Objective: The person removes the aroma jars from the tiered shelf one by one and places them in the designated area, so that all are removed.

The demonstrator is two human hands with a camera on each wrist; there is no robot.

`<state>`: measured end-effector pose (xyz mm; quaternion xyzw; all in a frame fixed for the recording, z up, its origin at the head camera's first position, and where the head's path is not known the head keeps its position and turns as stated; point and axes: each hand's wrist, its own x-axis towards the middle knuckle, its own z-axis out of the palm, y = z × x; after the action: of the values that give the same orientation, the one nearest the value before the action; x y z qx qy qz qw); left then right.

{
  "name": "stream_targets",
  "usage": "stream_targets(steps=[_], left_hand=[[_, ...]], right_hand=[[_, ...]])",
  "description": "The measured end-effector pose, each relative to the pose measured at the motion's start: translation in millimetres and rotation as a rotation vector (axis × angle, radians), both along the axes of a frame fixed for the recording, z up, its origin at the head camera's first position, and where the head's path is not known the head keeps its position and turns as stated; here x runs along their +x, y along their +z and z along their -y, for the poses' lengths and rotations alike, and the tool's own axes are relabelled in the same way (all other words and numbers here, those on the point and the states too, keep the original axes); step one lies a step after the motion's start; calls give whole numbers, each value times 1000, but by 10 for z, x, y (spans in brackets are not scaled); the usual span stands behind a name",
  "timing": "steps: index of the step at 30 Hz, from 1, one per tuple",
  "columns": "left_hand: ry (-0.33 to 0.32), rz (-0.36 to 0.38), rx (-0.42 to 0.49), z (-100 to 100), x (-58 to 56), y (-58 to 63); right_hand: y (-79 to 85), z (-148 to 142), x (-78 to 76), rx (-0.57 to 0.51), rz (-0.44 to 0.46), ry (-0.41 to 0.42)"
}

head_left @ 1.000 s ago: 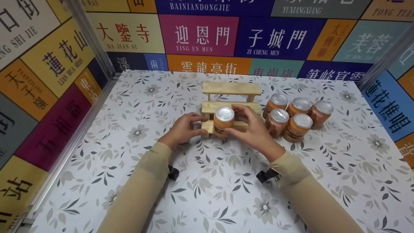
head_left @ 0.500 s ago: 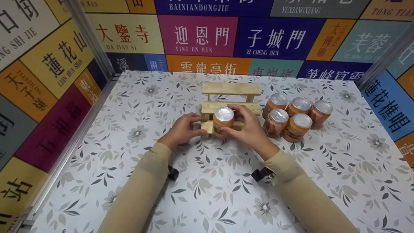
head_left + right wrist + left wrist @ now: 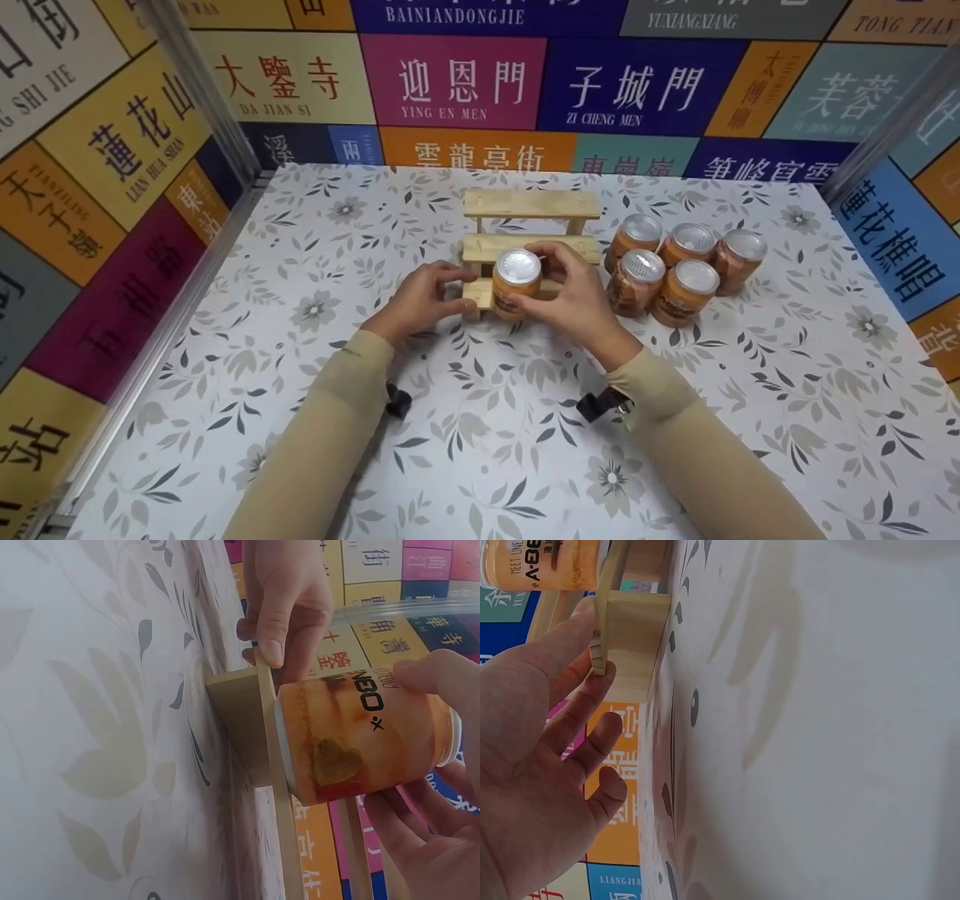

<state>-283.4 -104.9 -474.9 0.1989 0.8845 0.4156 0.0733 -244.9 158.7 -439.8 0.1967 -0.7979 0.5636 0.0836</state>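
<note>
An orange can with a silver lid stands upright on the lowest step of a small three-tier wooden stand. My right hand grips the can from its right side, thumb in front and fingers behind. In the right wrist view the base of the can is right at the step's surface. My left hand holds the left end of that same step. In the left wrist view the thumb of my left hand lies on the step's top and fingers reach beneath it.
Several similar orange cans, among them a front one, stand grouped just right of the stand. The table wears a leaf-patterned cover. Panels with large lettering rise behind it and at both sides.
My right hand has shifted slightly left with the can along the lowest step. My left hand keeps its hold on the step's end. The head view has turned slightly.
</note>
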Motion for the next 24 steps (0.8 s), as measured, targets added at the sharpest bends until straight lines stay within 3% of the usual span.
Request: stream_targets(steps=[8, 17, 24], left_hand=[[8, 12, -10, -20, -6, -5], [-24, -54, -31, -10, 4, 42], [-7, -23, -19, -14, 7, 28]], right_hand=[[5, -87, 69, -13, 19, -11], [-23, -295, 142, 33, -69, -62], [17, -522, 234, 24, -48, -96]])
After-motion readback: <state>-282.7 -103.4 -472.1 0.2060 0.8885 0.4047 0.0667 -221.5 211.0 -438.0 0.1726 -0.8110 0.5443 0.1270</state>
